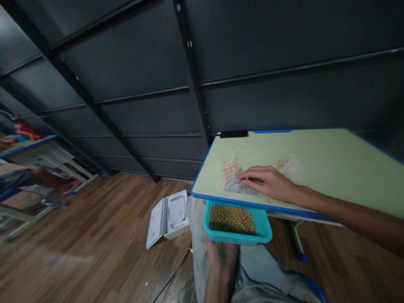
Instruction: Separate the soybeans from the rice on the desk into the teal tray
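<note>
My right hand reaches over the table's near left part, its fingers closed on a clear protractor lying flat near the edge. Against the protractor lies a pile of white grains with orange bits. A second such pile is beyond my right wrist. Below the table's edge, my left hand supports a turquoise plastic tray from underneath; its fingers are mostly hidden by the tray. Yellowish round beans fill much of the tray, with some green ones towards the near side.
The pale table has a blue rim. A black strip sits at its back left edge. On the wooden floor are an open white box and a dark cable. Another person's leg shows at far left.
</note>
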Tool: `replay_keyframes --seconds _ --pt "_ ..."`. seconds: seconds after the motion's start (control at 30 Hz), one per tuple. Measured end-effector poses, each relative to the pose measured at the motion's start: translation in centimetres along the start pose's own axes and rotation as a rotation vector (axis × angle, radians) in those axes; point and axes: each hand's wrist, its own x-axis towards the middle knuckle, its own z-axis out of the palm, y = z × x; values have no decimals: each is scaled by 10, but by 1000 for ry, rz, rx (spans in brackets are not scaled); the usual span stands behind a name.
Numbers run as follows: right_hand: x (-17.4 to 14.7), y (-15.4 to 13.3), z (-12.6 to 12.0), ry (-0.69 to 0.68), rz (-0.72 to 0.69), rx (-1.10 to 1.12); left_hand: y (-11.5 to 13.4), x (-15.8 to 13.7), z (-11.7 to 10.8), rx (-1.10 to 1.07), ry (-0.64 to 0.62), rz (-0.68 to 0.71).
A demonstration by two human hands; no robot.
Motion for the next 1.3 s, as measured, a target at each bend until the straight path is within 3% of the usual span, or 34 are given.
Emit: replay_keyframes --seconds 0.13,0.3,0.63,0.9,1.3 --pt "1 0 -4 55 59 19 -1 -1 -2 -51 26 -3" --pt "4 -3 -7 -27 171 209 -2 0 -4 -84 47 7" --pt "5 -3 -14 -26 140 180 0 -4 6 -114 195 1" --pt "3 -1 -15 -50 158 160 0 -2 0 -131 103 12" --pt "2 -1 -11 -64 158 178 -1 -5 0 -131 98 19"
